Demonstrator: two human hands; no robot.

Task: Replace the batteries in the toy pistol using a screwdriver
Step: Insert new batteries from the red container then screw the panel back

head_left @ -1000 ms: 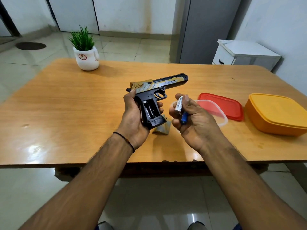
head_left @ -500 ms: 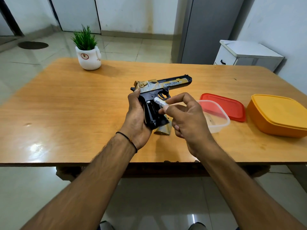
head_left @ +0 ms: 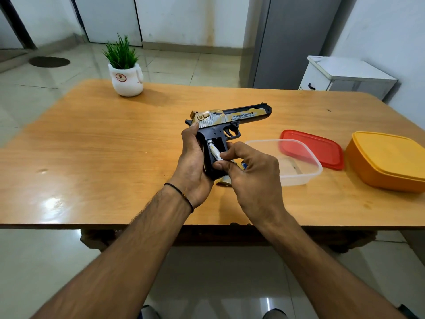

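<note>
Battery (head_left: 213, 152) now seated in pistol (head_left: 230, 118) grip

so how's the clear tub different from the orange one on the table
The clear tub stands open and see-through, its red lid lying on the table just behind it; the orange tub is opaque and shut under a matching lid. The clear tub sits nearer the right hand, the orange tub at the table's right edge. Both are rounded rectangular plastic boxes resting flat.
</note>
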